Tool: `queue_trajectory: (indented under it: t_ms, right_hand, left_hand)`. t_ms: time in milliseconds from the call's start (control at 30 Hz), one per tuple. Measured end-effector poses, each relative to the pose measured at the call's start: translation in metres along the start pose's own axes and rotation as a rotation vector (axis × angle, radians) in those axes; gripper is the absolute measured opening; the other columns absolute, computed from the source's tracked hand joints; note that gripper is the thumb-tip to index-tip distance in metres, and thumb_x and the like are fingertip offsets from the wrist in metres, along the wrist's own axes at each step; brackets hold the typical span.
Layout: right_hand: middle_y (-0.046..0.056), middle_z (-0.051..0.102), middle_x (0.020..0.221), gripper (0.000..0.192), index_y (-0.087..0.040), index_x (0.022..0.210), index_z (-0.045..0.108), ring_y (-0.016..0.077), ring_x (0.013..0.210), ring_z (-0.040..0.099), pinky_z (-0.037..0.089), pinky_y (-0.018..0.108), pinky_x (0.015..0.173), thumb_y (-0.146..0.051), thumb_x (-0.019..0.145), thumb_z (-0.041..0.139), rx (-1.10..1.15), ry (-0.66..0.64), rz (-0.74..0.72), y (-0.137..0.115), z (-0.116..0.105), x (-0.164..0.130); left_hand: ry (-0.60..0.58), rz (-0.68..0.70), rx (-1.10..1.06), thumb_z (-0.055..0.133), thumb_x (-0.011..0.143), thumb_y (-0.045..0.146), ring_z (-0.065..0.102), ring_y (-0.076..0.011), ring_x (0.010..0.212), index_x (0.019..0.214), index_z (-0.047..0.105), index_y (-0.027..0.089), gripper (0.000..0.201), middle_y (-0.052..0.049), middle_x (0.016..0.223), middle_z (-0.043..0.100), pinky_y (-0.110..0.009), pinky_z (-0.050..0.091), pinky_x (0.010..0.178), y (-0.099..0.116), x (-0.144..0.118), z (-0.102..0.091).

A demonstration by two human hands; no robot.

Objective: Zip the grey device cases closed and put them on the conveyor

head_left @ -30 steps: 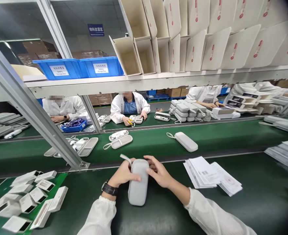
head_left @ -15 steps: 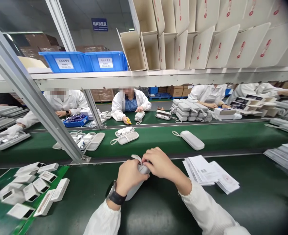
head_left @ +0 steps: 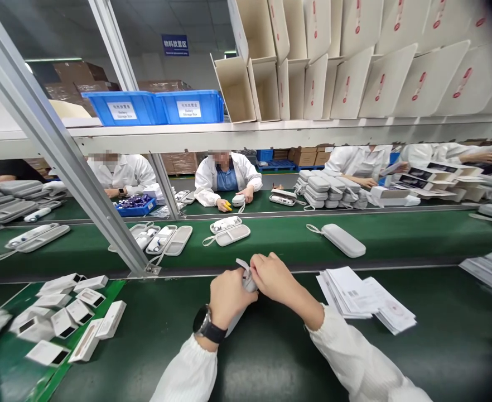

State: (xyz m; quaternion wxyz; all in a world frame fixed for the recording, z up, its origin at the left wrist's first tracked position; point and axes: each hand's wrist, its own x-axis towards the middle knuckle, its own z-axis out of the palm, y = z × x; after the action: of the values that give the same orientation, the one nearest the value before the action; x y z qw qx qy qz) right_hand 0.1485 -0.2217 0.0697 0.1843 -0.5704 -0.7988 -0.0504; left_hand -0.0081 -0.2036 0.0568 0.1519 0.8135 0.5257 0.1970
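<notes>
At lower center of the frame, a worker's left hand [head_left: 231, 296] wraps around a gray case [head_left: 249, 283] tilted over the green worktop [head_left: 275, 357], while the right hand [head_left: 276, 282] bunches its fingers at the end with the strap [head_left: 241, 263], exactly what they pinch being hidden. The step appears to be fastening or unfastening that end, and the next move likely calls for a steady left hold. Unlike a second earlier, the case's broad face is mostly covered.

white sleeves [head_left: 187, 369], gathered cuffs [head_left: 318, 329], black wristwatch [head_left: 202, 321]
</notes>
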Motion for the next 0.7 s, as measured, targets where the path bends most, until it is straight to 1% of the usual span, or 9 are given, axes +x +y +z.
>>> queue_trajectory:
  t_ms: [133,233,300,367,433,467,533,600,700]
  right_hand:
    - [0.005,0.062,0.084,0.016,-0.018,0.086,0.051,0.0178,0.071,0.053,0.033,0.031,0.07,-0.016,0.097,0.041,0.208,0.077,0.156,-0.011,0.016,0.001]
    - [0.004,0.061,0.083,0.016,-0.019,0.086,0.051,0.0182,0.073,0.054,0.037,0.031,0.071,-0.021,0.098,0.04,0.372,0.141,0.151,-0.005,0.025,0.0]
    - [0.006,0.063,0.092,0.014,-0.019,0.097,0.053,0.0184,0.078,0.057,0.042,0.032,0.074,-0.028,0.099,0.042,0.528,0.242,0.213,0.009,0.033,-0.003]
    - [0.01,0.065,0.108,0.029,-0.019,0.119,0.05,0.019,0.083,0.062,0.048,0.034,0.078,-0.036,0.097,0.048,0.737,0.282,0.325,0.028,0.044,-0.007]
    - [0.012,0.064,0.12,0.057,-0.018,0.139,0.038,0.0209,0.092,0.066,0.052,0.036,0.084,-0.043,0.091,0.058,0.945,0.197,0.393,0.049,0.059,-0.008]
    - [0.012,0.065,0.122,0.067,-0.019,0.142,0.036,0.0218,0.098,0.067,0.053,0.036,0.087,-0.044,0.087,0.064,0.998,0.145,0.427,0.061,0.066,-0.007]
    - [0.011,0.066,0.124,0.07,-0.019,0.14,0.043,0.0235,0.108,0.066,0.052,0.036,0.093,-0.043,0.081,0.072,0.951,0.132,0.578,0.089,0.074,0.001]
    - [0.014,0.066,0.124,0.065,-0.015,0.135,0.049,0.0273,0.113,0.065,0.05,0.039,0.098,-0.04,0.08,0.072,0.793,0.216,0.809,0.121,0.072,0.011]
    - [0.032,0.055,0.134,0.071,-0.002,0.139,0.043,0.0424,0.129,0.053,0.039,0.057,0.107,-0.037,0.082,0.067,0.578,0.337,1.065,0.162,0.06,0.025]
  left_hand:
    - [0.004,-0.041,0.112,0.061,0.081,0.036,0.07,-0.0319,0.076,0.082,0.07,0.019,0.019,-0.016,0.081,0.073,-0.034,0.042,0.066,0.008,0.003,-0.002]
    - [0.035,-0.056,0.091,0.06,0.083,0.039,0.07,-0.0324,0.076,0.08,0.07,0.02,0.022,-0.014,0.08,0.073,-0.035,0.045,0.066,0.003,0.009,-0.002]
    - [0.1,-0.091,-0.081,0.074,0.073,0.05,0.069,-0.0326,0.077,0.077,0.069,0.02,0.031,-0.012,0.077,0.072,-0.035,0.046,0.067,-0.005,0.02,0.005]
    - [0.182,-0.161,-0.398,0.083,0.063,0.056,0.069,-0.0304,0.076,0.076,0.069,0.018,0.042,-0.011,0.075,0.071,-0.034,0.049,0.067,-0.012,0.042,0.018]
    - [0.223,-0.204,-0.69,0.08,0.069,0.056,0.069,-0.0257,0.075,0.082,0.07,0.016,0.043,-0.011,0.077,0.072,-0.032,0.051,0.066,-0.013,0.072,0.037]
    - [0.221,-0.198,-0.762,0.075,0.076,0.056,0.069,-0.0234,0.074,0.087,0.071,0.015,0.042,-0.011,0.079,0.073,-0.031,0.052,0.066,-0.012,0.087,0.047]
    - [0.212,-0.176,-0.804,0.069,0.083,0.055,0.07,-0.0208,0.073,0.097,0.071,0.014,0.043,-0.011,0.084,0.075,-0.031,0.055,0.069,-0.009,0.114,0.067]
    - [0.236,-0.181,-0.789,0.074,0.079,0.052,0.07,-0.0209,0.076,0.104,0.07,0.014,0.046,-0.012,0.092,0.075,-0.034,0.056,0.077,-0.01,0.135,0.082]
    - [0.322,-0.235,-0.699,0.073,0.08,0.045,0.07,-0.0254,0.089,0.109,0.066,0.015,0.043,-0.014,0.107,0.072,-0.041,0.053,0.092,-0.03,0.162,0.089]
